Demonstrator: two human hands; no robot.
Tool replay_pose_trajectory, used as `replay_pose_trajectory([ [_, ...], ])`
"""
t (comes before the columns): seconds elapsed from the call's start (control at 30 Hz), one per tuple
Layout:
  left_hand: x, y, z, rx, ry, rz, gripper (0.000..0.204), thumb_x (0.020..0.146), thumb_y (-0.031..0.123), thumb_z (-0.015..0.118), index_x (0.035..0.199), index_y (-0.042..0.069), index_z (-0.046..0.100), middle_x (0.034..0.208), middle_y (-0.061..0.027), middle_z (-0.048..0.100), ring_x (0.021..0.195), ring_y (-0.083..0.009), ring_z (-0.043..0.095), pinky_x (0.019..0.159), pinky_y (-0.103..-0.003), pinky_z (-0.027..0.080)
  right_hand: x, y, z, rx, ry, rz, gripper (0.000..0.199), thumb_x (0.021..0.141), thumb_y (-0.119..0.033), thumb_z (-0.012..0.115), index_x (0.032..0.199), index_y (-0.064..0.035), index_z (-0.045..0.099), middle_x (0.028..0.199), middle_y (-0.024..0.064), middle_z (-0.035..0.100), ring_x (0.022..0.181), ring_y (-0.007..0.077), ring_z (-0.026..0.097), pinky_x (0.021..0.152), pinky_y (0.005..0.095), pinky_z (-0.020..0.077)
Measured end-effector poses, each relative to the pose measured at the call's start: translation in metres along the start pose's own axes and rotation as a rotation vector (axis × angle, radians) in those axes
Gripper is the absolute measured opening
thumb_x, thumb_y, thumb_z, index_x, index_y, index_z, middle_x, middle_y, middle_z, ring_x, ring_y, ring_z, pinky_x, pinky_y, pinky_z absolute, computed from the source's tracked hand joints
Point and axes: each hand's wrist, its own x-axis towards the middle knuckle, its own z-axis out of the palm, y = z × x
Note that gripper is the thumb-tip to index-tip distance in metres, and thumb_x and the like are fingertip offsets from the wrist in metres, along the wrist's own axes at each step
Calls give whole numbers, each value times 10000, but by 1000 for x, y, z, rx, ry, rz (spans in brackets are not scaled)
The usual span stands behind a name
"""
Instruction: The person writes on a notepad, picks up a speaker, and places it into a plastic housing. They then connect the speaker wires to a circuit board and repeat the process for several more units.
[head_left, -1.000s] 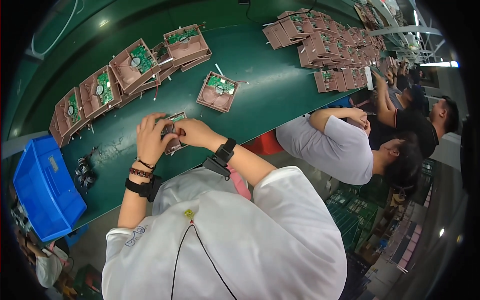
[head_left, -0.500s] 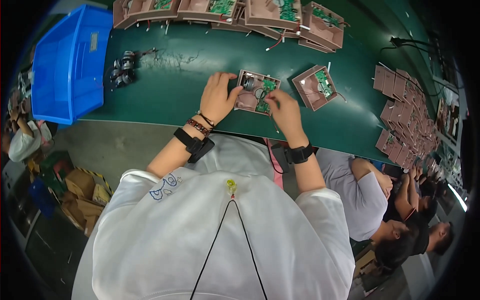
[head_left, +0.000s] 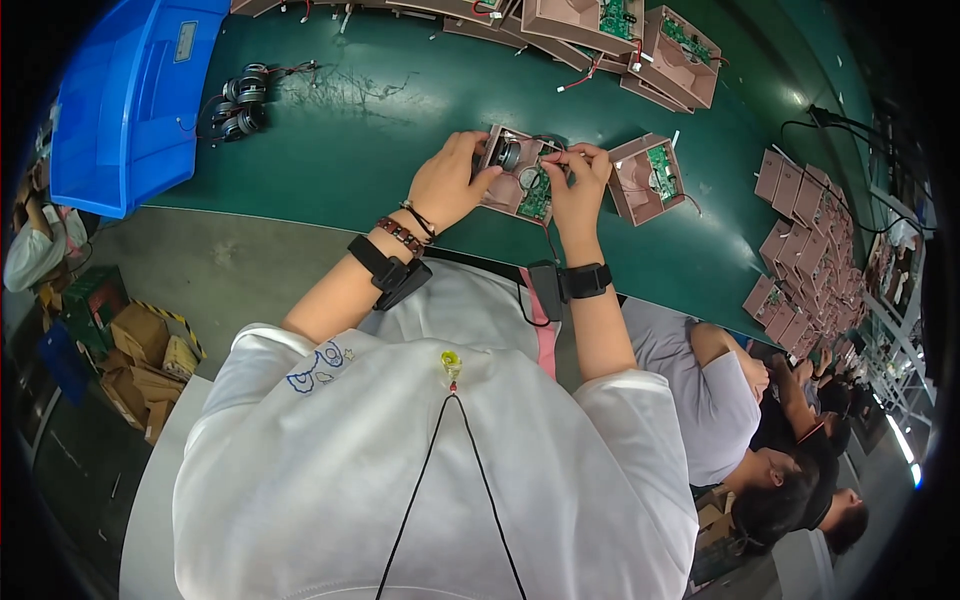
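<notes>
Nearest, the person's white shirt (head_left: 430, 470) fills the lower view, with a black band on each wrist. Just beyond, both hands meet over an open pinkish-brown housing (head_left: 520, 180) that rests on the green belt (head_left: 340, 140), directly in front of the person. The left hand (head_left: 448, 182) closes on the housing's left edge, thumb on top near a round dark speaker (head_left: 509, 155) set inside. The right hand (head_left: 578, 178) holds the right edge, its thumb and forefinger pinched together over the interior, probably on a thin wire, though the view is too small to be sure. A green board (head_left: 537, 200) lies in the housing's lower part.

Judged by its look, the housing is a light, stiff plastic shell; the board and wires are fragile, so the outer walls are the safe place to grip, not the parts inside.

A second housing (head_left: 650, 178) sits just right of the first. Farther off, loose speakers (head_left: 240, 100) lie near a blue bin (head_left: 130, 100), and more housings (head_left: 620, 30) line the belt's far edge. Other seated workers (head_left: 740, 420) sit to the right.
</notes>
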Motion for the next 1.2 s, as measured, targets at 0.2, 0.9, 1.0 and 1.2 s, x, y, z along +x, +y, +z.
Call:
replay_pose_trajectory([
  [0.2,0,1,-1,10,-16,-20,397,804,265,620,1106,54,472,998,-103,567,799,-309,604,645,-394,493,1,1,3,-16,36,-28,119,663,-52,723,757,-83,659,941,53,513,880,248,453,769,348,369],
  [0.9,6,29,-13,210,211,300,252,742,160,665,976,99,596,894,-38,560,855,-230,525,731,-349,438,6,-18,-15,-312,-31,-248,120,664,-110,698,745,-97,610,991,52,519,886,267,453,770,370,359],
  [1.0,11,35,-9,230,194,383,183,725,139,664,903,121,628,877,-13,560,838,-220,504,715,-344,422,4,-21,-15,-242,-45,-233,126,665,-94,699,753,-92,609,985,53,518,882,261,446,774,367,359],
  [1.2,21,38,0,248,170,442,103,709,129,658,811,144,646,844,33,566,795,-192,497,666,-328,401,5,-26,-18,-135,-64,-181,140,671,-65,701,773,-82,607,974,54,517,878,246,437,778,354,362],
])
